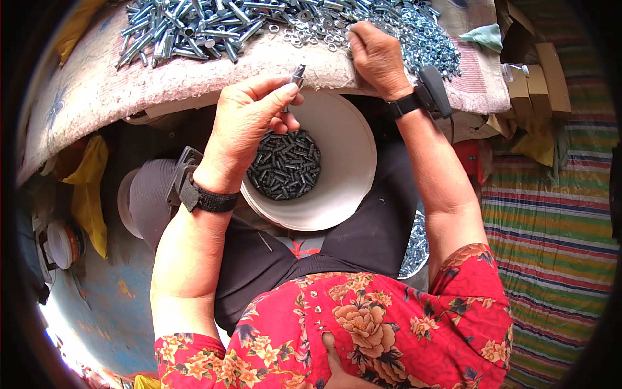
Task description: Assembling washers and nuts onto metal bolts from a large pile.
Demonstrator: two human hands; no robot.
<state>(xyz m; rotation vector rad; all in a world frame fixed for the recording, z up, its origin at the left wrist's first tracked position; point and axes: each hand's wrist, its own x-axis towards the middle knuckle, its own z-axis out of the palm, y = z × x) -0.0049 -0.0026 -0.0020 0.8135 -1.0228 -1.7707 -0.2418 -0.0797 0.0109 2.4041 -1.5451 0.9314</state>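
Observation:
My left hand (249, 113) pinches a small metal bolt (299, 72) upright between thumb and fingers, its threaded tip pointing up. Below it is a white bucket (353, 155), held between my legs, with many short dark threaded pieces (285, 165) inside. My right hand (379, 58) is at the near edge of a pile of small washers (317, 31), its fingertips pressed together. Whatever may be between those fingertips is too small to make out. Shiny metal sleeves (194, 32) lie heaped to the left of the washers, and small nuts (431, 48) are heaped to the right.
A worn pinkish cloth (162, 81) covers the work surface. A pale green rag (484, 37) lies at its right end, near cardboard pieces (551, 81). Another container of shiny metal parts (414, 246) stands beside my right leg. Striped sheeting (551, 259) covers the floor at right.

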